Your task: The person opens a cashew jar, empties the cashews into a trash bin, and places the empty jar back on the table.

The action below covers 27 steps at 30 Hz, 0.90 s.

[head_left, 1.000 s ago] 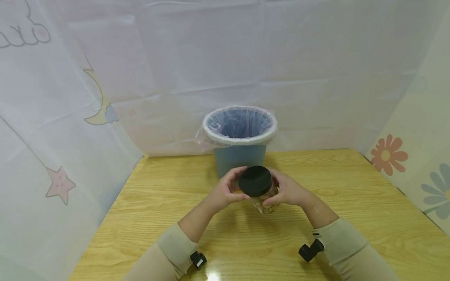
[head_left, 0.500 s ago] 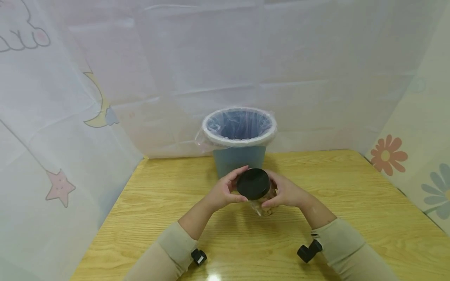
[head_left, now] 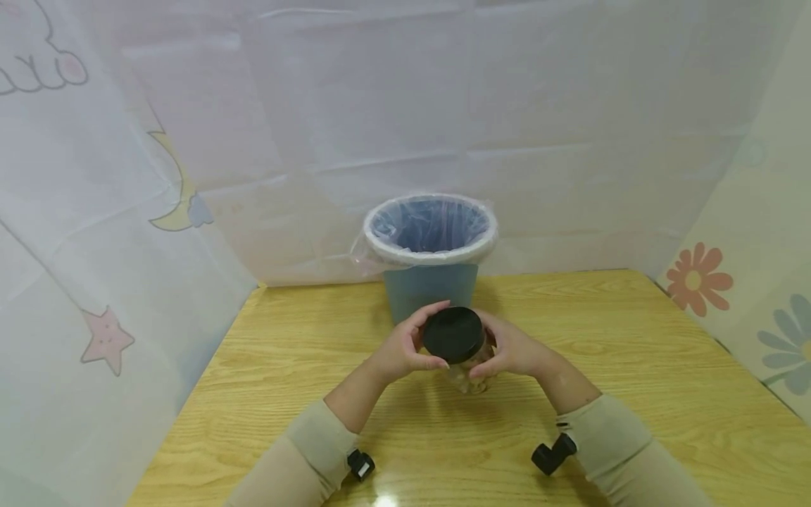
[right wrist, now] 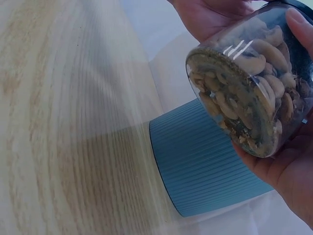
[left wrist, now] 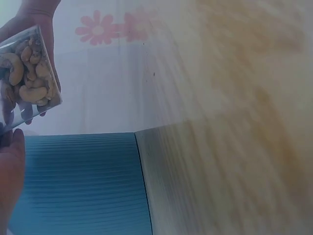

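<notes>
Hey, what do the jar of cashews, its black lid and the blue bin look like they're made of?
Jar: clear and glossy, with highlights and the nuts showing through; probably plastic, possibly glass. Lid: matte black, likely plastic. Bin: blue, finely ribbed wall, seemingly plastic, lined with a thin crinkled translucent bag.

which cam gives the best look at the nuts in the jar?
Right wrist: the jar fills the corner and the cashews show through its clear wall and base. Left wrist catches only part of the jar at the frame edge. On head, the lid and both hands hide most of them.
</notes>
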Each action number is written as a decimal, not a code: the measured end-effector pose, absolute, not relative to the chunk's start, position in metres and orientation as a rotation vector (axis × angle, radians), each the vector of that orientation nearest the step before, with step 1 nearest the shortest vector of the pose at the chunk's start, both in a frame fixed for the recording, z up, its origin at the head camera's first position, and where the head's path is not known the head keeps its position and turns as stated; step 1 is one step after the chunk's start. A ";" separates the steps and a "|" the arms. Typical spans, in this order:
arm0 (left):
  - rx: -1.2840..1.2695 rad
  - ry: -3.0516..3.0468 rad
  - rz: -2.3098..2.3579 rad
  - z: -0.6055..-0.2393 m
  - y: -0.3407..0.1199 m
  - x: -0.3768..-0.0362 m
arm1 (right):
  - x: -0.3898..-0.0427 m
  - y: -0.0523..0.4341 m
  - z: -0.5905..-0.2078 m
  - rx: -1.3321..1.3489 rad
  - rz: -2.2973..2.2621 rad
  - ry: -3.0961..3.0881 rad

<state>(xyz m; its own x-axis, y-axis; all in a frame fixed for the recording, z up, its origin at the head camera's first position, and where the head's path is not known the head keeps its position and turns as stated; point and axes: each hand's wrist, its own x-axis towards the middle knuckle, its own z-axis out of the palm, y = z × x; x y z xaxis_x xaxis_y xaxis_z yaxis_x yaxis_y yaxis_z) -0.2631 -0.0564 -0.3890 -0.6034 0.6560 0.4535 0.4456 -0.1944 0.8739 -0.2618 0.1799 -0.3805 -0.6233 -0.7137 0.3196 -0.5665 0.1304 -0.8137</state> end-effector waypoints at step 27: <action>1.395 1.886 1.928 -0.383 -0.052 -0.252 | -0.264 0.180 -0.385 -1.417 -1.550 2.138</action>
